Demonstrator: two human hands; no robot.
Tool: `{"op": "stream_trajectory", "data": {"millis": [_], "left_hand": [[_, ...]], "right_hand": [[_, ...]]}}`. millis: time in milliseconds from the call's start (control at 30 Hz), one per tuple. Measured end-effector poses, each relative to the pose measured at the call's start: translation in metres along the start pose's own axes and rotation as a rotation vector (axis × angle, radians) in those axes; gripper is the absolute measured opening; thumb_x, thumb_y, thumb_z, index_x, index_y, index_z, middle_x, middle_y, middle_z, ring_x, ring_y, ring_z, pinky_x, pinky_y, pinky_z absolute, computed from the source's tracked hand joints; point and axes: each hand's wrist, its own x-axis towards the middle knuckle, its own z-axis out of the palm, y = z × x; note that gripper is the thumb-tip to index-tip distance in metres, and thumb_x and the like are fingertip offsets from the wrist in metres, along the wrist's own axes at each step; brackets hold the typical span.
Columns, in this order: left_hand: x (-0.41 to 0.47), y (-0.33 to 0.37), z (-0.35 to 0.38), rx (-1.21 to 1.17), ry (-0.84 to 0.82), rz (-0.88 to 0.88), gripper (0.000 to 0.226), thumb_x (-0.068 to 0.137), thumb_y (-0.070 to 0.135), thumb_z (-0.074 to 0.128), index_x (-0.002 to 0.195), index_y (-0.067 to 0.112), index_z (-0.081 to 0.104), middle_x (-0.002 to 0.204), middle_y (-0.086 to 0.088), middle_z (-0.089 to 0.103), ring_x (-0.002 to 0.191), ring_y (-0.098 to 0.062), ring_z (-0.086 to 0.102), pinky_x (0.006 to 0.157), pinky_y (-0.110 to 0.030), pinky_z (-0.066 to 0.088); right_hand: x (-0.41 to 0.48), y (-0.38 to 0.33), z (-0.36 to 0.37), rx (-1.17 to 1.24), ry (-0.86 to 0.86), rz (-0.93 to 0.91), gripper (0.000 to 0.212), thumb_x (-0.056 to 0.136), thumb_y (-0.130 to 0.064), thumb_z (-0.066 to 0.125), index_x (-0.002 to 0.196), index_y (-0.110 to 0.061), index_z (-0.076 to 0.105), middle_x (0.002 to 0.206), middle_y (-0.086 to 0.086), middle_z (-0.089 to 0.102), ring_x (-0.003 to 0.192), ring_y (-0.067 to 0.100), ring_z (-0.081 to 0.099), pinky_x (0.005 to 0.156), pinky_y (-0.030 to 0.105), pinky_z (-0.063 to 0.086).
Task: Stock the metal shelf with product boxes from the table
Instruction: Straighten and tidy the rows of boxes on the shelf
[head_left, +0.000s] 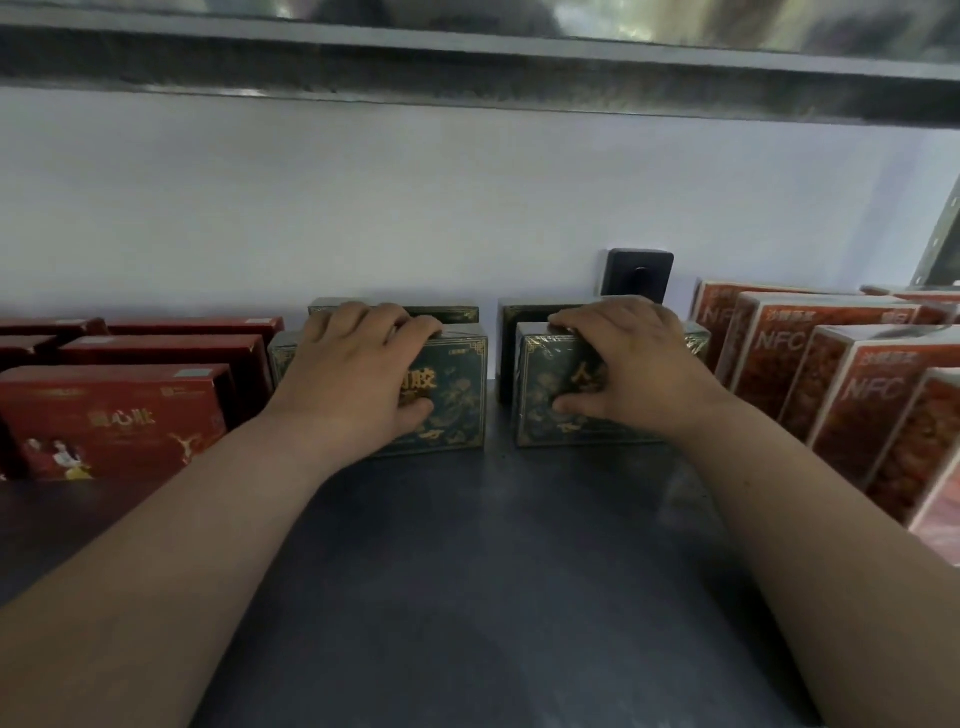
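Two dark green boxes with gold print stand upright side by side on the dark metal shelf (467, 571). My left hand (358, 369) grips the left green box (457, 405), fingers over its top edge and thumb on its front. My right hand (628, 364) grips the right green box (540, 405) the same way. Behind each of them stands another green box, the left one (447, 313) and the right one (524, 312), mostly hidden. A narrow gap separates the two front boxes.
Several red boxes (114, 415) fill the shelf to the left. Orange-red NFC boxes (852, 395) stand in rows to the right. A black wall socket (640, 280) sits on the white wall behind. The upper shelf's metal edge (467, 67) runs overhead.
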Motion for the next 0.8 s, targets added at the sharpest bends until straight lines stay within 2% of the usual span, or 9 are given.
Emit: {"op": "stream_trajectory", "data": {"millis": [233, 500, 800], "left_hand": [[-0.008, 0.000, 0.006, 0.038, 0.047, -0.002, 0.087, 0.075, 0.055, 0.074, 0.149, 0.030, 0.035, 0.142, -0.002, 0.048, 0.126, -0.033, 0.041, 0.107, -0.055, 0.025], [-0.011, 0.001, 0.009, 0.057, 0.082, 0.000, 0.083, 0.077, 0.050, 0.074, 0.149, 0.027, 0.038, 0.140, -0.001, 0.049, 0.127, -0.030, 0.041, 0.113, -0.060, 0.022], [-0.011, 0.000, 0.014, 0.042, 0.103, 0.001, 0.082, 0.078, 0.046, 0.074, 0.149, 0.027, 0.038, 0.143, -0.001, 0.048, 0.130, -0.030, 0.041, 0.114, -0.059, 0.020]], "right_hand": [[-0.006, -0.004, 0.010, 0.012, 0.081, 0.039, 0.091, 0.069, -0.057, 0.082, 0.148, -0.029, 0.047, 0.143, 0.006, 0.046, 0.134, 0.031, 0.041, 0.115, 0.048, 0.020], [-0.006, -0.006, 0.011, 0.035, 0.090, 0.048, 0.090, 0.071, -0.054, 0.082, 0.149, -0.029, 0.044, 0.143, 0.003, 0.048, 0.135, 0.029, 0.039, 0.114, 0.046, 0.020], [-0.006, -0.009, 0.015, 0.026, 0.120, 0.040, 0.086, 0.070, -0.053, 0.083, 0.144, -0.026, 0.049, 0.139, 0.004, 0.051, 0.131, 0.030, 0.043, 0.112, 0.049, 0.025]]}}
